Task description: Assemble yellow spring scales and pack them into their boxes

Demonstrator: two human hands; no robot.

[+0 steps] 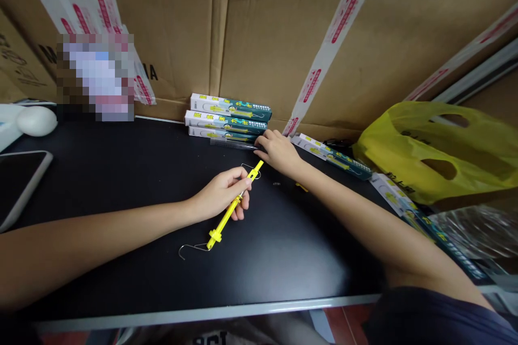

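My left hand (226, 191) is closed around the yellow inner rod of a spring scale (227, 218). The rod slants from lower left to upper right, with a wire hook (192, 248) at its lower end and a wire loop showing by its upper end. Farther back, my right hand (278, 152) has its fingers curled down on the right end of a clear plastic tube (229, 143), which lies in front of the stacked boxes; the fingertips are partly hidden. A small loose spring (277, 184) and a yellow piece (301, 187), partly covered by my right forearm, lie on the black table (133, 264).
Several printed spring-scale boxes (226, 108) are stacked at the back. More boxes (329, 155) line the right, beside a yellow plastic bag (388, 140) and clear wrapping (477, 232). Large cartons (275, 38) stand behind. A phone or tablet (20, 183) and a white rounded object (37, 121) are left.
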